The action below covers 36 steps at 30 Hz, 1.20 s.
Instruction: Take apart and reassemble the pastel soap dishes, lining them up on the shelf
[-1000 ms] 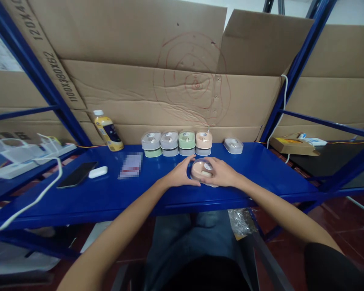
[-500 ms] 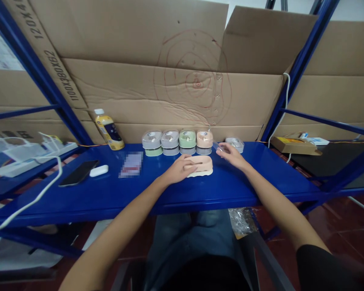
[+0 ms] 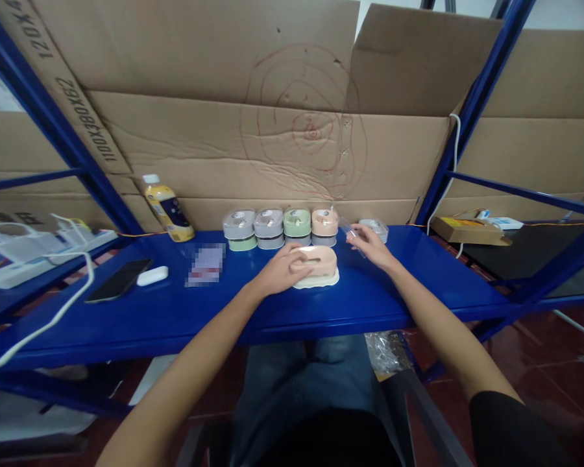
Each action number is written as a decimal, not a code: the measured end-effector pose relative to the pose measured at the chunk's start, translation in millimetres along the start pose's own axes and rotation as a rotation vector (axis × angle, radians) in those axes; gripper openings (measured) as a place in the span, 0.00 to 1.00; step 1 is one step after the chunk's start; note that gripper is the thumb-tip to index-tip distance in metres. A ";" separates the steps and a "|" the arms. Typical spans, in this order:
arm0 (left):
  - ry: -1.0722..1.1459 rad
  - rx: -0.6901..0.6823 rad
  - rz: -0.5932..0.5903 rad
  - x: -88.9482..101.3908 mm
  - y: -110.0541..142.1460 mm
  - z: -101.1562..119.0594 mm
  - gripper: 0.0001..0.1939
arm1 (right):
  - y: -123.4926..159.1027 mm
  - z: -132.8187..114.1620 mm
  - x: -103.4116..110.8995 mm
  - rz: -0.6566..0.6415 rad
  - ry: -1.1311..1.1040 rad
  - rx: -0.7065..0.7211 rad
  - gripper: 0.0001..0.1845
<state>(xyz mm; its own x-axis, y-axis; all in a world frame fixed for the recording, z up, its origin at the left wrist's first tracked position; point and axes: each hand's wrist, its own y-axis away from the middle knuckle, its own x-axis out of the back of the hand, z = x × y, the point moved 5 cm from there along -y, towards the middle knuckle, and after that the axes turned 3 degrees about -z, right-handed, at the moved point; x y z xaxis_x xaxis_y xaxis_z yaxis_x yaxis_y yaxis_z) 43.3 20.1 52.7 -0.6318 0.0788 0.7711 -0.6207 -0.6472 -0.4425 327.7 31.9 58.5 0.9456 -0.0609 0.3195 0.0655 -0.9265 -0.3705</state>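
Head view: we look down on a blue steel shelf (image 3: pixel 394 305), where our left hand (image 3: pixel 281 272) lies over a peach plastic box (image 3: pixel 318 271) on a cream base, mid-shelf; whether it grips, we cannot tell. Our right hand (image 3: pixel 370 250), apart from the left, pinches a clear plastic lid (image 3: pixel 350 230), already off the box and tilted in the air. Just behind stands a row of stacked pastel boxes (image 3: pixel 279 228), with a single grey box (image 3: pixel 374 227) to their right, and a yellow bottle (image 3: pixel 168 217) and black phone (image 3: pixel 119 280) further left.
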 end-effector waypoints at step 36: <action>0.043 0.070 0.066 -30.7 -4.4 -21.9 0.26 | 86.1 -25.3 12.7 -0.281 1.254 0.192 0.44</action>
<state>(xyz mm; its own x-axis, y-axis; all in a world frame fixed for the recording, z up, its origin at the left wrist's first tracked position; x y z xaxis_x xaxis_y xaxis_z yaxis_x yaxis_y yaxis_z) 55.3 37.2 20.9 -0.6902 0.0656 0.7206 -0.5445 -0.7031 -0.4575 337.2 -58.0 52.8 -0.0412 -0.2751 0.9605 0.3544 -0.9028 -0.2434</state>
